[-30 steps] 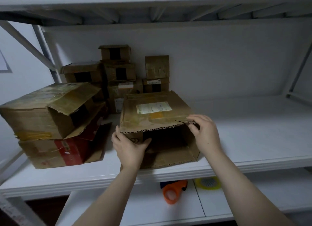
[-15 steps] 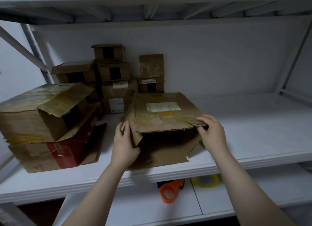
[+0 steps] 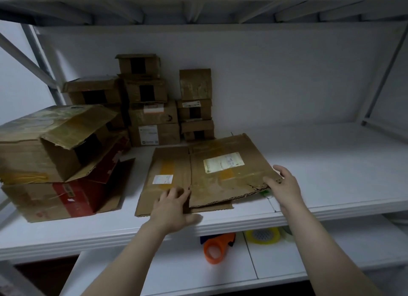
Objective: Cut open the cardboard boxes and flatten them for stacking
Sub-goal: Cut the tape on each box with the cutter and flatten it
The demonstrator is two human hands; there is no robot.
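Head view: white metal shelf [image 3: 331, 163] carries the flattened brown cardboard box [image 3: 209, 180] near its front edge, long axis running left-right between the 2 hands. The left hand [image 3: 174, 209] presses flat, fingers spread, on the near-left panel. The right hand [image 3: 284, 185], fingers loose and holding nothing, touches the torn right corner.

Left grip [image 3: 174, 209], right grip [image 3: 284, 186]: bare.

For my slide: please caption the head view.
Left hand and right hand rest on a flattened box on a shelf.
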